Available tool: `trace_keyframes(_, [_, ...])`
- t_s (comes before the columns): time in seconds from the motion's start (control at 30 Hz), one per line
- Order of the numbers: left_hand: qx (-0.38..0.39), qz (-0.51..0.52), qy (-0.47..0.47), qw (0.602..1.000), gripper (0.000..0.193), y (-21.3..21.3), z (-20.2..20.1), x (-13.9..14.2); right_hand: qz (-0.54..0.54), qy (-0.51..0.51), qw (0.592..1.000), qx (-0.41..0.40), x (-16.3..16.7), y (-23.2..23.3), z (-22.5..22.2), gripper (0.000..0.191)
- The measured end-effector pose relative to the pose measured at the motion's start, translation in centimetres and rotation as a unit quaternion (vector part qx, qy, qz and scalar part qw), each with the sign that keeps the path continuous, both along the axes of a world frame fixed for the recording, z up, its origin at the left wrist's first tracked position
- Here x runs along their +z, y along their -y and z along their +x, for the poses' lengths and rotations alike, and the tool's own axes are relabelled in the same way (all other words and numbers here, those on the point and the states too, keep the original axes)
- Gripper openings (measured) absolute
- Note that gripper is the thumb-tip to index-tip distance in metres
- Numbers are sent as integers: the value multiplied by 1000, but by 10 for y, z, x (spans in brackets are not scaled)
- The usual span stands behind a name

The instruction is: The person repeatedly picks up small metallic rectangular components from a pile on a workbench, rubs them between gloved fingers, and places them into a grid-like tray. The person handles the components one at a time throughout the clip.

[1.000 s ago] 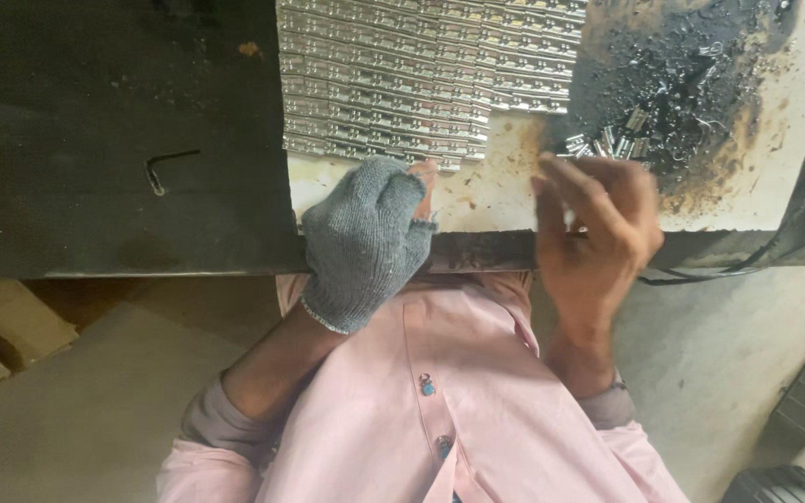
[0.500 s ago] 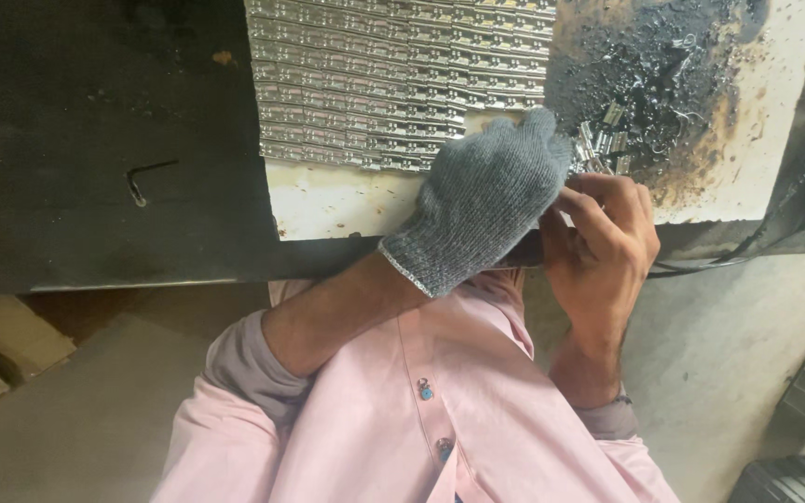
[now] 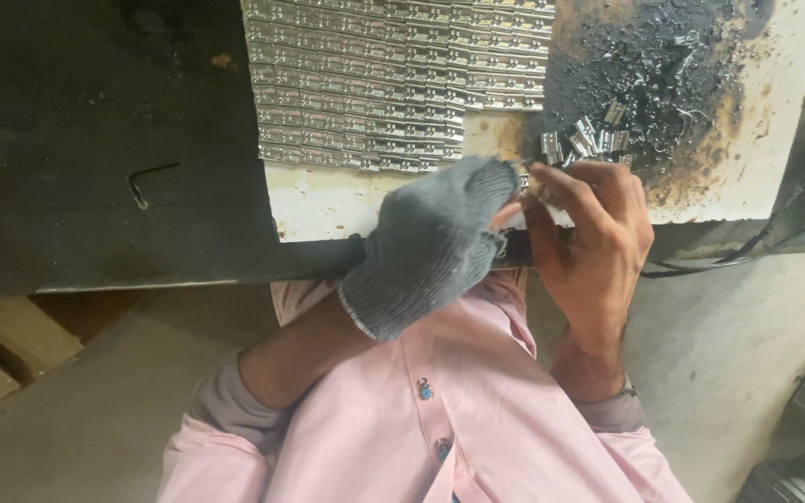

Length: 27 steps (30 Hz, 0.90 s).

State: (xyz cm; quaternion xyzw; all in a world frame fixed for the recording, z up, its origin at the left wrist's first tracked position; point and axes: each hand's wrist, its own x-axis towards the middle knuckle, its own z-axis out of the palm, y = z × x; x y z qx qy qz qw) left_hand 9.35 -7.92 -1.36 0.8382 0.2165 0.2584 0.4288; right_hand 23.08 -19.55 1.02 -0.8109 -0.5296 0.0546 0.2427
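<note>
My left hand (image 3: 430, 251) wears a grey knit glove with bare fingertips and lies over the front edge of a white board (image 3: 328, 200). Its fingertips meet my bare right hand (image 3: 593, 233), whose fingers are curled around a small metal part that is mostly hidden. Whether the left fingers also pinch that part cannot be told. Just beyond my right fingers lies a small heap of loose metal parts (image 3: 589, 140). Neat rows of the same shiny parts (image 3: 393, 84) cover the board's far left portion.
A scorched black patch (image 3: 663, 65) with metal shavings marks the board's right side. An L-shaped hex key (image 3: 146, 182) lies on the black tabletop (image 3: 95, 112). Dark cables (image 3: 775, 233) run at the right, a cardboard box (image 3: 2, 354) sits lower left.
My gloved left hand has moved right along the board's edge, from beneath the rows to my right hand. The right hand has stayed near the loose parts.
</note>
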Motion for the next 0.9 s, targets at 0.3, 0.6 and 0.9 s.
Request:
trace_keyframes(0.3, [49,-117,64,990,18,2,-29,5,89,-160,980,82,5,-5,-7,18])
trace_keyframes(0.6, [50,13,1,999,14,-6,-61,8,83,-34,993,78,-10,-6,-19,19])
trace_keyframes(0.9, [10,185,-73,980,23,-13,-53,-4,67,-26,993,98,-17,-19,-25,21])
